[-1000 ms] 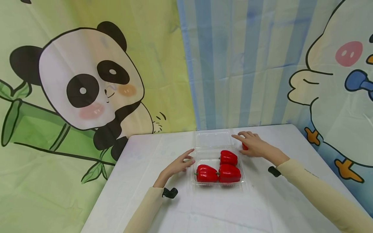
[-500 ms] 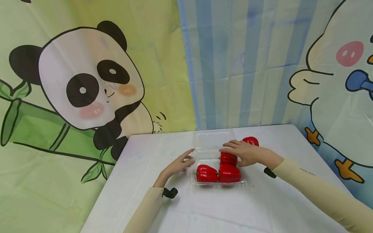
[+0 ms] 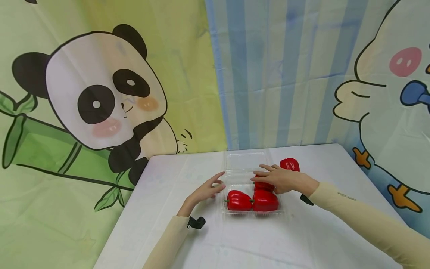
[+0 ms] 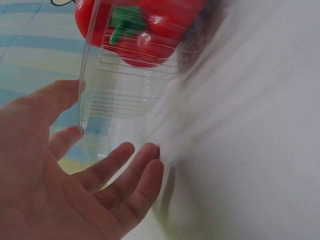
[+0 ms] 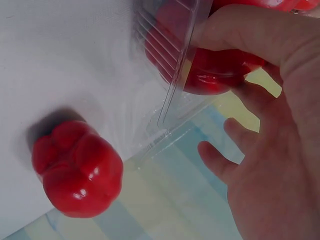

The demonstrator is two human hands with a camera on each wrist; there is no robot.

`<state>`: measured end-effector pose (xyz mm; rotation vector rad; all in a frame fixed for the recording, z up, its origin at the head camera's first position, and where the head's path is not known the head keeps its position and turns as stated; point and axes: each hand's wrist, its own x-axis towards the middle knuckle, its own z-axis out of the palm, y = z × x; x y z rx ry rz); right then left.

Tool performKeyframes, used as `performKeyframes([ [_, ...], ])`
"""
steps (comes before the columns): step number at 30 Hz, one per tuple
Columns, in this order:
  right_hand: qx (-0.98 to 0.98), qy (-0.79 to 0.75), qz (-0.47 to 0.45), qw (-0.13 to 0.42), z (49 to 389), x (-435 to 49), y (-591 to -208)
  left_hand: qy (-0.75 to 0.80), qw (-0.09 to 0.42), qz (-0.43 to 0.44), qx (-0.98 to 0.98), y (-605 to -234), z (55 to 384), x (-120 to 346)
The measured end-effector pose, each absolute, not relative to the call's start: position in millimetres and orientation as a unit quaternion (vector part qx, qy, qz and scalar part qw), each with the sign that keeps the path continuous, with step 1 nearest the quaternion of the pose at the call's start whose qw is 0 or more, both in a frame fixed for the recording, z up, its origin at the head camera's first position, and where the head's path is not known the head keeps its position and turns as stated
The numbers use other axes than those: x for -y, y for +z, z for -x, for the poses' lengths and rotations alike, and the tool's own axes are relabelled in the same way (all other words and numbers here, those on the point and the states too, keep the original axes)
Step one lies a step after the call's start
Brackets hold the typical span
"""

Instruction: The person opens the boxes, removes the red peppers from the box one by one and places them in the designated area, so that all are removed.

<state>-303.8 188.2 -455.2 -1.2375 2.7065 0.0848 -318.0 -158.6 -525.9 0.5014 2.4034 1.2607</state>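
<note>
A clear plastic clamshell box [image 3: 228,212] holds three red bell peppers. One bell pepper [image 3: 239,200] lies front left, another [image 3: 265,200] front right, and a third [image 3: 263,185] lies behind it. My right hand [image 3: 282,180] is over that rear pepper; in the right wrist view its thumb [image 5: 240,30] and index finger grip the pepper [image 5: 215,75] from two sides, other fingers loose. At the box's left side, my left hand [image 3: 205,189] has its fingers spread, two fingertips right at the rim [image 4: 86,100].
The box's clear lid [image 3: 246,161] lies folded back behind it. Another red bell pepper [image 3: 289,164] lies on the white table [image 3: 188,243], right of the lid. A printed curtain [image 3: 188,74] hangs along the table's back edge.
My right hand moved left and toward me, leaving the outer pepper on the table and coming over the rear pepper in the box. My left hand stayed put.
</note>
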Motion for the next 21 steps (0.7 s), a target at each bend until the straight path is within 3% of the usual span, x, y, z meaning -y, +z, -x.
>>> performKeyframes([
  [21, -0.896, 0.03, 0.443, 0.025, 302.2, -188.3, -461.8, 0.454, 0.195, -0.18, -0.851, -522.6, 318.3, 157.7],
])
